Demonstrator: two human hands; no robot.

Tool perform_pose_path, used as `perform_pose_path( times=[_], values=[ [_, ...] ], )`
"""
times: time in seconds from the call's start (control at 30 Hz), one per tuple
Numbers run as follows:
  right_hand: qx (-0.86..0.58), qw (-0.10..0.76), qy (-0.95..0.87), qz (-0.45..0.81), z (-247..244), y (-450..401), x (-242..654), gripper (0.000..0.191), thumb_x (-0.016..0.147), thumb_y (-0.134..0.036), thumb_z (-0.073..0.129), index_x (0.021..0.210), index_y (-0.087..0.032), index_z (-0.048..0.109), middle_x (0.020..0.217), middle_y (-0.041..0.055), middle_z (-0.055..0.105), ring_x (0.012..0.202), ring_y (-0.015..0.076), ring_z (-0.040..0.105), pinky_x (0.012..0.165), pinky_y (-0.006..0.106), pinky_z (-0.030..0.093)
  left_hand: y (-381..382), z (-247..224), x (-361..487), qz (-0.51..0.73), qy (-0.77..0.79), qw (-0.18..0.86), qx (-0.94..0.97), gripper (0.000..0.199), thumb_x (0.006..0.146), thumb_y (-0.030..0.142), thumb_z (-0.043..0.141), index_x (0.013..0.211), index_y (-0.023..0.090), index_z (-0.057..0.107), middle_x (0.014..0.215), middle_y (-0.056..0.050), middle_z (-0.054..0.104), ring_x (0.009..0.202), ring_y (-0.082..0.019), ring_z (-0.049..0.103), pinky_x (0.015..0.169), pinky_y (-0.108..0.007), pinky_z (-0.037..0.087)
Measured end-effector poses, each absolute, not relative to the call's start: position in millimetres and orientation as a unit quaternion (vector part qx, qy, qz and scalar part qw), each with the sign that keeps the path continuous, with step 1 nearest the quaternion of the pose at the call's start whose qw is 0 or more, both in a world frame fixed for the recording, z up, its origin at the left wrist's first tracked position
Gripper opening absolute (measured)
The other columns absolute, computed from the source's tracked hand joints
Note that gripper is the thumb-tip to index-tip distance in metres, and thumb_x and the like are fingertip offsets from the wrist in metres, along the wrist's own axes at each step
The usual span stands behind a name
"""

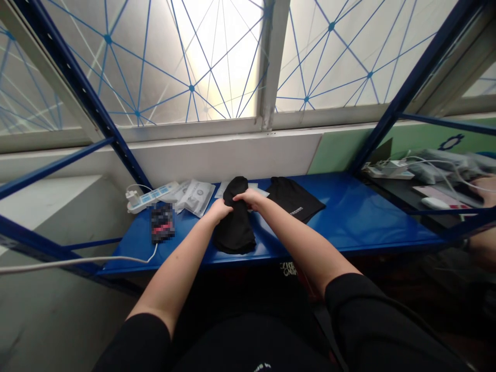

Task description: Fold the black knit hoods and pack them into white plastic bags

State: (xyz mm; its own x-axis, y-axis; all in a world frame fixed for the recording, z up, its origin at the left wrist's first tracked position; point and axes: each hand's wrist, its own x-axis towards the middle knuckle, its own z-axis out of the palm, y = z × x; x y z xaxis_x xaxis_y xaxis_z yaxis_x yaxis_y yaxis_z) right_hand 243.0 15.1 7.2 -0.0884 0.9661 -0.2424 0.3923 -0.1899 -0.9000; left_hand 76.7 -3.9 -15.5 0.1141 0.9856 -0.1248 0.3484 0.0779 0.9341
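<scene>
A soft black cloth piece (234, 232), long and rounded at both ends like a slipper, is held just above the blue shelf. On its left edge, near the narrow middle, my left hand (220, 211) is closed, with the thumb on top. My right hand (251, 198) pinches the same piece from the right, slightly higher up. The fingers underneath are hidden by the cloth. Right of my hands a flat black cloth bag (296, 199) with white lettering lies on the shelf, partly behind my right forearm.
Clear plastic packets (198, 197) lie at the shelf's back left, beside a white power strip (153, 197). A blurred-out device (163, 222) with a white cable rests in front of them. Blue metal posts (374, 132) frame the shelf (349, 217). Another person's hand (486, 190) shows far right.
</scene>
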Motion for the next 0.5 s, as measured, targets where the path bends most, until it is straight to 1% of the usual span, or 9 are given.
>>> perform_pose_path(
  times=[0.07,0.13,0.17,0.23,0.3,0.33,0.4,0.5],
  values=[
    [-0.557,0.336,-0.556,0.518,11,18,249,0.029,0.082,-0.023,0.069,0.11,-0.02,0.064,0.098,0.0079,0.075,0.085,0.0215,0.073,0.072,0.03,0.06,3,-16,76,0.366,0.555,0.488,0.565,0.027,0.07,0.024,0.078,0.093,0.014,0.068,0.084,-0.012,0.075,0.086,-0.03,0.073,0.079,-0.039,0.057],
    [-0.481,0.364,-0.54,0.587,13,23,258,0.041,0.082,-0.024,0.07,0.121,-0.025,0.059,0.107,0.0062,0.075,0.092,0.0215,0.073,0.072,0.03,0.061,11,-16,71,0.398,0.526,0.524,0.539,0.031,0.078,0.03,0.073,0.104,0.014,0.067,0.092,-0.012,0.076,0.089,-0.027,0.074,0.081,-0.037,0.058],
    [-0.443,0.365,-0.529,0.624,12,26,263,0.047,0.08,-0.026,0.072,0.125,-0.027,0.057,0.109,0.0059,0.074,0.094,0.0223,0.073,0.071,0.03,0.061,15,-15,67,0.407,0.498,0.561,0.521,0.033,0.08,0.032,0.072,0.107,0.014,0.067,0.095,-0.013,0.076,0.091,-0.026,0.073,0.083,-0.036,0.058],
    [-0.403,0.343,-0.507,0.68,7,33,271,0.055,0.075,-0.029,0.079,0.125,-0.028,0.056,0.109,0.0062,0.074,0.093,0.0236,0.073,0.067,0.031,0.062,25,-15,59,0.39,0.442,0.655,0.473,0.034,0.079,0.031,0.075,0.106,0.012,0.068,0.098,-0.014,0.076,0.092,-0.025,0.074,0.084,-0.034,0.059],
    [-0.412,0.313,-0.495,0.698,-2,37,277,0.056,0.07,-0.028,0.084,0.119,-0.026,0.057,0.105,0.0067,0.074,0.087,0.0228,0.074,0.064,0.031,0.061,33,-16,50,0.344,0.412,0.725,0.432,0.034,0.074,0.028,0.079,0.101,0.01,0.069,0.096,-0.014,0.076,0.087,-0.024,0.074,0.08,-0.033,0.06],
    [-0.415,0.305,-0.489,0.704,-7,39,278,0.055,0.068,-0.027,0.084,0.117,-0.024,0.058,0.103,0.007,0.074,0.085,0.0222,0.074,0.065,0.03,0.061,36,-18,46,0.325,0.412,0.738,0.424,0.034,0.073,0.026,0.081,0.101,0.01,0.069,0.095,-0.014,0.076,0.083,-0.023,0.075,0.077,-0.032,0.06],
    [-0.404,0.308,-0.481,0.715,-15,40,279,0.056,0.067,-0.023,0.083,0.117,-0.024,0.058,0.104,0.0069,0.074,0.085,0.022,0.074,0.069,0.031,0.061,40,-21,41,0.313,0.403,0.748,0.425,0.038,0.072,0.024,0.081,0.106,0.01,0.068,0.097,-0.014,0.076,0.078,-0.021,0.074,0.073,-0.03,0.059],
    [-0.363,0.349,-0.493,0.709,-21,37,277,0.068,0.067,-0.019,0.078,0.129,-0.029,0.053,0.11,0.0034,0.074,0.093,0.0226,0.074,0.078,0.035,0.06,38,-27,41,0.352,0.367,0.739,0.442,0.058,0.067,0.016,0.083,0.121,0.018,0.063,0.108,-0.011,0.075,0.081,-0.019,0.074,0.075,-0.029,0.059]
  ],
)
